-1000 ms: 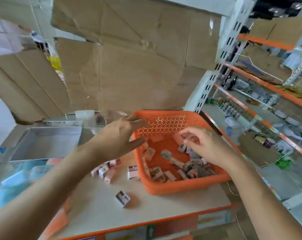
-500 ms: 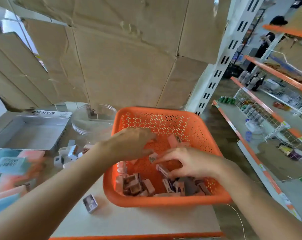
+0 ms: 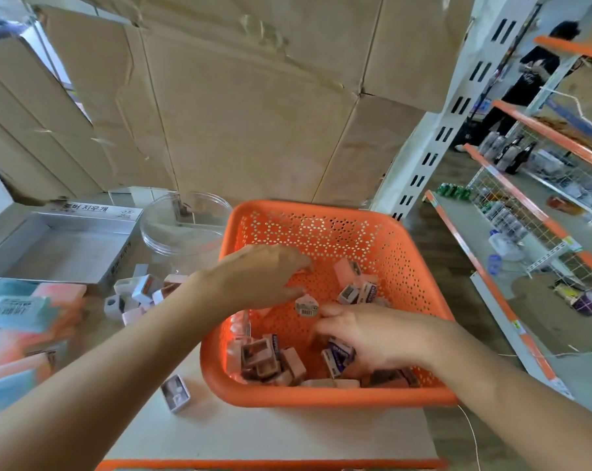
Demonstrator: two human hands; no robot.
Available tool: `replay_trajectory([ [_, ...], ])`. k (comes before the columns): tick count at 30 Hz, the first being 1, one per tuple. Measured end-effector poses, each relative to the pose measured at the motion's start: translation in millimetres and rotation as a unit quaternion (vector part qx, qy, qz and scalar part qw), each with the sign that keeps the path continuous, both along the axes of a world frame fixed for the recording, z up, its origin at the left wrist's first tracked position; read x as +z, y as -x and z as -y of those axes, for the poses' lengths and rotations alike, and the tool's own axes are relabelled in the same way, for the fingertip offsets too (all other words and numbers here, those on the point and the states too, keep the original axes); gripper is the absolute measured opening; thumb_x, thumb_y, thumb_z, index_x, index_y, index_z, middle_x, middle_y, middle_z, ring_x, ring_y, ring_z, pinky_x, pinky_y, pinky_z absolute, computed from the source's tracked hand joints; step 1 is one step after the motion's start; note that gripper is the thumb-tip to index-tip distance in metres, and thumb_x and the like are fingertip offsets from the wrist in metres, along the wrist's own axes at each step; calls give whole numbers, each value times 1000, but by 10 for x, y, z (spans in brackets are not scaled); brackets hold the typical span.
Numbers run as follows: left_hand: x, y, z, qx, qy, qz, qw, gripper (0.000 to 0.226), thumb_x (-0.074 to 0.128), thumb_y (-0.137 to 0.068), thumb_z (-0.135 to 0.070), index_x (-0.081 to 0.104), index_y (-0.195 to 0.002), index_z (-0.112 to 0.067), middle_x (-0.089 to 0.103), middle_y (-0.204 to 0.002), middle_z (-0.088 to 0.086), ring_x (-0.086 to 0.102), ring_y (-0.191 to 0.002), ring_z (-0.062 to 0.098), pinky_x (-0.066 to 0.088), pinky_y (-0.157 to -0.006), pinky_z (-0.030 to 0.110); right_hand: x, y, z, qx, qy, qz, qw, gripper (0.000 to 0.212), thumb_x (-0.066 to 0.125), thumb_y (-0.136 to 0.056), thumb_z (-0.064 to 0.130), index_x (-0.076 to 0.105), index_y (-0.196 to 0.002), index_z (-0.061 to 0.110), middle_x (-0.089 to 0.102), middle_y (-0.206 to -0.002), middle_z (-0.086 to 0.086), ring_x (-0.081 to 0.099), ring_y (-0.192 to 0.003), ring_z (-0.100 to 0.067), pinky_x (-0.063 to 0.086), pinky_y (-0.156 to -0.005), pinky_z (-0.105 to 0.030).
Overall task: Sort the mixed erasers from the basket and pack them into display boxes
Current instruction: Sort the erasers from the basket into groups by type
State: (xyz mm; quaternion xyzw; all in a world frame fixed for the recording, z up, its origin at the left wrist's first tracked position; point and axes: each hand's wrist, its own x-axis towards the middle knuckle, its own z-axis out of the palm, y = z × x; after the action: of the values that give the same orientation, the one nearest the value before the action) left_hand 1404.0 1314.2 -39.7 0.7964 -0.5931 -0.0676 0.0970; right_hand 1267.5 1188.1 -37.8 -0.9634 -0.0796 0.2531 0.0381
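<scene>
In the orange basket (image 3: 321, 398), right hand (image 3: 372, 338) is gripping blue-labelled erasers (image 3: 337, 356) (near wall); left hand (image 3: 257, 277) is hovering slack, empty.

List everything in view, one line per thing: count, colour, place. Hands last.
orange basket: one, orange, on the table, centre.
basket erasers: many, pink, white, brown, some purple-sleeved, piled at the basket's near side.
loose erasers: small cluster, white and pink, on the table left of the basket.
single eraser: one, whitish, by the basket's near-left corner.
display box: one, silver, open, far left.
clear container: one, transparent, between box and basket.
pastel blocks: blurred stack, blue and pink, left edge.
table: one, beige.
cardboard: several sheets, brown, behind.
shelves: white and orange, right.
left hand: over the basket, nothing seen held.
right hand: in the basket, fingers curled on basket erasers.
</scene>
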Motion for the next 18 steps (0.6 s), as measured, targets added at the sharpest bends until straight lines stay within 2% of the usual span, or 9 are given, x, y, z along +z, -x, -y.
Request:
replay_trajectory([
  [2, 1, 0, -7, 2, 2, -5, 1000, 42, 53, -90, -38, 47, -130, -28, 51, -132, -11, 50, -119, 11, 40, -98, 32, -2, -12, -5, 2, -4, 2, 1000, 46, 63, -79, 4, 49, -123, 10, 42, -109, -3, 42, -85, -15, 24, -56, -23],
  [6, 2, 3, -13, 6, 3, -12, 1000, 41, 53, -89, -38, 48, -129, -29, 53, -130, -10, 51, -117, 12, 41, -98, 33, -12, 0, 10, -30, -35, 31, 998, 49, 68, -82, 28, 49, -125, 15, 43, -115, 0, 48, -100, -16, 29, -72, -17],
  [8, 6, 6, -17, 7, 3, -15, 1000, 41, 53, -90, -37, 48, -129, -28, 53, -130, -10, 51, -117, 12, 41, -98, 34, -24, 2, 31, -53, -42, 52, 996, 51, 67, -83, 32, 48, -127, 18, 44, -120, 0, 50, -104, -17, 39, -84, -24],
  [10, 12, 9, -23, 7, 0, -15, 1000, 41, 53, -90, -37, 48, -130, -28, 53, -130, -10, 51, -117, 12, 41, -99, 34, -37, -8, 37, -65, -41, 55, 996, 55, 69, -81, 33, 48, -129, 17, 45, -122, -1, 50, -107, -18, 41, -88, -30],
  [12, 20, 11, -26, 7, -2, -17, 1000, 41, 53, -90, -36, 48, -130, -28, 53, -131, -9, 51, -118, 12, 40, -99, 35, -56, -22, 13, -64, -23, 58, 996, 58, 71, -79, 33, 47, -130, 16, 45, -121, -1, 50, -106, -19, 38, -82, -23],
  [14, 24, 11, -25, 6, -5, -19, 1000, 40, 53, -90, -36, 48, -129, -28, 53, -130, -9, 51, -118, 12, 40, -99, 35, -71, -40, -19, -61, 1, 69, 996, 57, 71, -78, 35, 48, -127, 17, 45, -117, -1, 50, -103, -19, 30, -70, -22],
  [18, 28, 8, -26, 3, -7, -18, 1000, 39, 53, -90, -37, 49, -128, -28, 53, -130, -9, 50, -118, 12, 40, -98, 33, -81, -60, -29, -85, -22, 69, 994, 55, 71, -77, 26, 47, -127, 19, 44, -114, -1, 51, -100, -19, 24, -65, -21],
])
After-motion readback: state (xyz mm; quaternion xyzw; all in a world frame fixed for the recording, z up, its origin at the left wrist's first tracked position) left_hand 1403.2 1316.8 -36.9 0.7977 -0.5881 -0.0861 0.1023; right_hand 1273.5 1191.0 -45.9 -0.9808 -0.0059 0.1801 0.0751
